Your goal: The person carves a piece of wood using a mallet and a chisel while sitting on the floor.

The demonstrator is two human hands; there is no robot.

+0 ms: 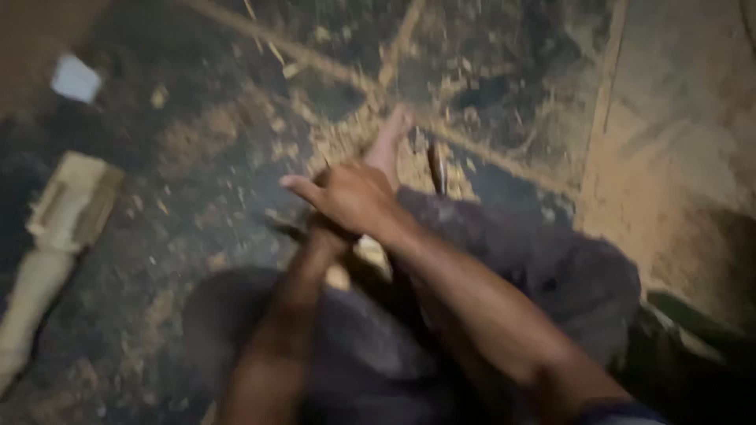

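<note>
Dark, dusty floor fills my view, littered with pale chips and crossed by tan seams that meet near the top middle. At the right edge it gives way to a lighter, sandy slab. By the left edge lies a pale carved wood piece, well apart from the hands, and a small white scrap sits in the top left corner. Between that wood piece and my knees the floor is open apart from chips.

I see my legs in dark trousers folded low, with one bare foot stretched toward the seam junction. Just right of the foot a thin dark stick-like thing stands on the floor; blur hides what it is.

My right hand reaches in from the lower right, forearm slanting up-left, and lies across my left hand, whose forearm rises from the bottom edge. Right forefinger points left and the other fingers curl. Something pale shows just under the wrists, above my lap. Whether either hand grips it I cannot tell; the picture is too smeared.
</note>
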